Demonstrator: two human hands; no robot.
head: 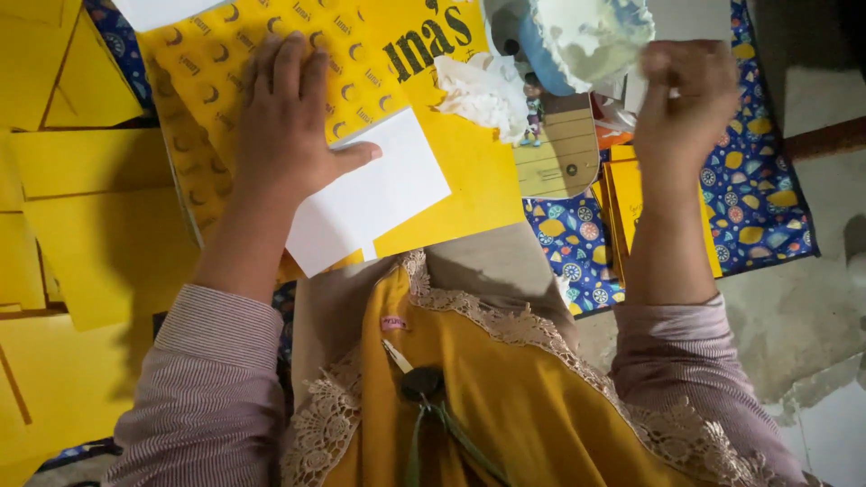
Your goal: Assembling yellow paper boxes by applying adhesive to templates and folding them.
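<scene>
Floor covered in yellow sheets [99, 234] and a patterned blue cloth [762, 194]; bare concrete beyond its edge. Left hand [284, 122] fingers spread flat on yellow printed card [361, 54], white paper [374, 194] just below thumb. Right hand [686, 104] fingers pinched together beside glue bowl [586, 36].

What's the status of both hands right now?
Left hand flat on yellow card, by white paper. Right hand raised at white bowl. Crumpled tissue between.

The white rectangular paper sheet [374, 200] is partly hidden beneath the left hand [284, 122]. Right of that sheet, the white-smeared round bowl [591, 34] is cut off by the top edge, and the right hand's [686, 99] fingertips are blurred beside it.
</scene>
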